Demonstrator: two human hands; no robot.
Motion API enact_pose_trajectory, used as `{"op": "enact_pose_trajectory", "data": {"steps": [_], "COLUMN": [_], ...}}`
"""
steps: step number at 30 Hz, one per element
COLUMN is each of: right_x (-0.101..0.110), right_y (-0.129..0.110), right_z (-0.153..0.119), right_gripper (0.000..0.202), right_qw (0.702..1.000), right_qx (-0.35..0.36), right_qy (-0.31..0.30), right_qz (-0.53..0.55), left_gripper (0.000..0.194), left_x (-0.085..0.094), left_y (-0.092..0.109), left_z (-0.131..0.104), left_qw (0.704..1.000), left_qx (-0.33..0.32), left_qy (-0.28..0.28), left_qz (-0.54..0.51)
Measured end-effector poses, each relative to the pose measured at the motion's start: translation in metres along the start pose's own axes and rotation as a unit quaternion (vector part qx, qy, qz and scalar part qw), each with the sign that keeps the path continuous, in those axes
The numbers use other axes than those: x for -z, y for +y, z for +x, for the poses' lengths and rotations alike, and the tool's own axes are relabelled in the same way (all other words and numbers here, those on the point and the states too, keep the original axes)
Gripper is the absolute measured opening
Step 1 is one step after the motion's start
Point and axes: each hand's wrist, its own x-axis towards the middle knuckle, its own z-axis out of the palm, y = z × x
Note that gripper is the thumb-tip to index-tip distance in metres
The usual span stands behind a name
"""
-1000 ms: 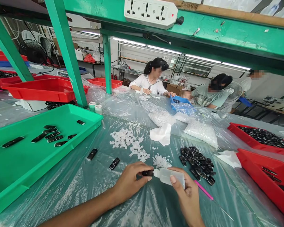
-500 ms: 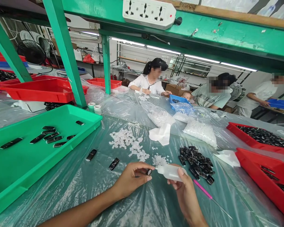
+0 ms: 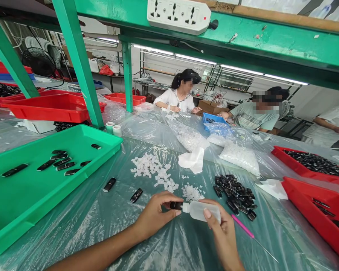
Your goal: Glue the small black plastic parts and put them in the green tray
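Note:
Between the thumb and fingers of my left hand (image 3: 158, 212) is a small black piece (image 3: 176, 205), lying sideways. My right hand (image 3: 223, 226) is wrapped round a translucent white bottle (image 3: 200, 211), whose nozzle end meets the black piece's right end. Just beyond my hands lie small white bits (image 3: 192, 192) and a larger heap of white pieces (image 3: 148, 165). A pile of black pieces (image 3: 235, 194) sits right of the bottle, with a pink-handled pick (image 3: 244, 226) below it. Two loose black pieces (image 3: 136, 195) rest on the plastic sheet left of my hands.
A green tray (image 3: 73, 137) with several black pieces is at left. Red trays (image 3: 288, 188) stand at right. Bags of white pieces (image 3: 240, 158) and a white cloth (image 3: 192, 160) lie ahead. A green frame (image 3: 86, 67) rises at left. Three people are across the table.
The bottle has moved left and slightly down, its nozzle now against the black piece. That piece has turned from end-on to sideways. A person at far right has shifted.

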Motion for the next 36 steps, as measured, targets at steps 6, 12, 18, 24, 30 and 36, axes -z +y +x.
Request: {"op": "enact_pose_trajectory", "data": {"steps": [6, 12, 18, 24, 30, 36], "right_x": [-0.0009, -0.0003, 0.0005, 0.0022, 0.0021, 0.0035], "right_y": [-0.0021, -0.0011, 0.0011, 0.003, 0.0063, 0.0068], "right_z": [-0.0004, -0.0017, -0.0018, -0.0021, -0.0041, -0.0039], "right_gripper": [0.027, 0.028, 0.025, 0.024, 0.022, 0.021], "right_qw": [0.999, 0.998, 0.997, 0.997, 0.992, 0.988], "right_qx": [0.02, 0.03, 0.04, 0.044, 0.083, 0.102], "right_qy": [0.015, 0.027, 0.023, 0.007, 0.013, 0.004], "right_qz": [-0.029, -0.05, -0.067, -0.068, -0.097, -0.115], "left_gripper": [0.02, 0.017, 0.018, 0.019, 0.02, 0.016], "left_x": [0.0002, -0.0003, -0.0005, -0.0004, 0.0006, 0.0006], "left_y": [-0.0008, -0.0016, -0.0012, -0.0013, -0.0007, -0.0012], "left_z": [-0.0003, -0.0011, -0.0018, -0.0019, -0.0029, -0.0016], "left_qw": [1.0, 1.0, 1.0, 0.999, 0.996, 0.995], "left_qx": [0.004, 0.003, -0.002, 0.006, 0.008, 0.006], "left_qy": [-0.003, -0.007, -0.001, -0.002, 0.0, -0.003], "left_qz": [0.009, 0.013, 0.02, 0.045, 0.088, 0.102]}}
